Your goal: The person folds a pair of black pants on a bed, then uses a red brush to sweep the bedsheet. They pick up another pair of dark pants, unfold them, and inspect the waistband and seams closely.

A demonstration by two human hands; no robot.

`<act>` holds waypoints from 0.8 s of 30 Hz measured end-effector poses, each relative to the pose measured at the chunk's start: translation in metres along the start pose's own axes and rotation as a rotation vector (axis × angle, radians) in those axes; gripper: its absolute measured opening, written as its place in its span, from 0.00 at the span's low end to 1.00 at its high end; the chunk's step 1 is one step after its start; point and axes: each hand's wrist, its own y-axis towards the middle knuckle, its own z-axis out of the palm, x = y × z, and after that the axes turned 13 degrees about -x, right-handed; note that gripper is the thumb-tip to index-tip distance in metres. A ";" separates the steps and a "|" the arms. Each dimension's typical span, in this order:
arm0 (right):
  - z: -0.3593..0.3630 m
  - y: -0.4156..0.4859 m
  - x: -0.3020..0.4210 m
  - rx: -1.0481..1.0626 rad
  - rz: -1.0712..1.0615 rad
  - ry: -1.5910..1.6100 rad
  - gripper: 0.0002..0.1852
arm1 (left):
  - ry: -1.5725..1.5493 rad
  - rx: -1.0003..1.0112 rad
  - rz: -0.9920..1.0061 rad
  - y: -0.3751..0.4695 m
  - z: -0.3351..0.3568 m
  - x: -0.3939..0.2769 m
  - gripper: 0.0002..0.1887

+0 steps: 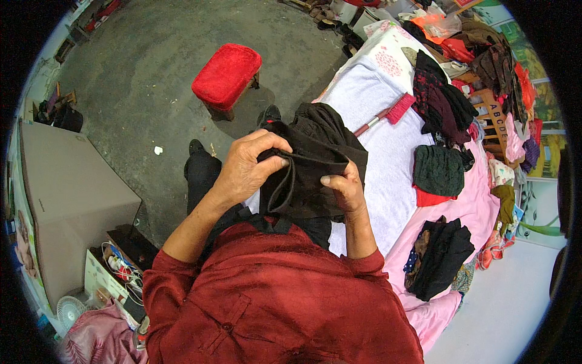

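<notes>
A black cloth garment (313, 191), perhaps trousers, spans my lap and the bed's edge with its waistband uppermost. Thumb and fingers of my left hand (248, 166) pinch the waistband at its left side, where the edge folds into a loop. At the right end of the band, my right hand (348, 184) grips the cloth with the thumb on top. The garment's far part lies bunched over a white towel (391, 182). Just beyond it on the towel rests a brush (400, 108) with pink bristles and a handle.
A red plush-topped stool (227, 75) stands on the concrete floor ahead. Folded dark clothes (441, 259), a dark green folded garment (439, 170) and a heap of black clothing (439, 100) lie along the bed. To my left are a large grey-covered box-shaped object (82, 182) and a small fan (70, 309).
</notes>
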 end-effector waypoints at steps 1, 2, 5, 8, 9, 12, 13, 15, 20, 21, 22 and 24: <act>-0.001 0.001 0.000 -0.009 -0.024 -0.044 0.25 | 0.013 -0.020 0.029 0.000 0.000 0.002 0.10; -0.004 0.004 -0.001 -0.018 -0.049 -0.088 0.24 | 0.025 -0.040 0.058 0.000 0.000 0.003 0.10; -0.012 0.009 0.000 -0.130 -0.202 -0.276 0.19 | 0.105 -0.106 0.162 -0.001 0.003 0.000 0.11; -0.002 0.008 0.018 -0.320 -0.545 -0.506 0.22 | 0.145 -0.154 0.228 -0.003 0.007 -0.003 0.11; 0.000 0.008 0.024 -0.283 -0.661 -0.550 0.23 | 0.148 -0.141 0.225 -0.004 0.008 -0.005 0.11; 0.017 0.004 0.045 -0.130 -0.932 -0.756 0.30 | 0.183 -0.141 0.305 -0.006 0.015 -0.005 0.11; 0.025 0.003 0.048 -0.065 -0.946 -0.868 0.30 | 0.166 -0.107 0.308 -0.007 0.016 -0.003 0.10; 0.034 0.006 0.040 0.018 -0.912 -0.973 0.29 | 0.137 -0.040 0.312 -0.009 0.018 -0.002 0.10; 0.032 0.002 0.033 0.129 -0.748 -0.937 0.27 | 0.144 -0.016 0.304 -0.016 0.017 -0.003 0.10; 0.030 0.001 0.032 0.141 -0.723 -0.934 0.26 | 0.142 -0.012 0.293 -0.017 0.017 -0.002 0.10; 0.029 0.001 0.032 0.153 -0.699 -0.930 0.25 | 0.141 -0.008 0.282 -0.018 0.017 -0.002 0.10; 0.024 0.000 0.031 0.169 -0.696 -0.941 0.22 | 0.143 0.001 0.282 -0.019 0.019 -0.002 0.10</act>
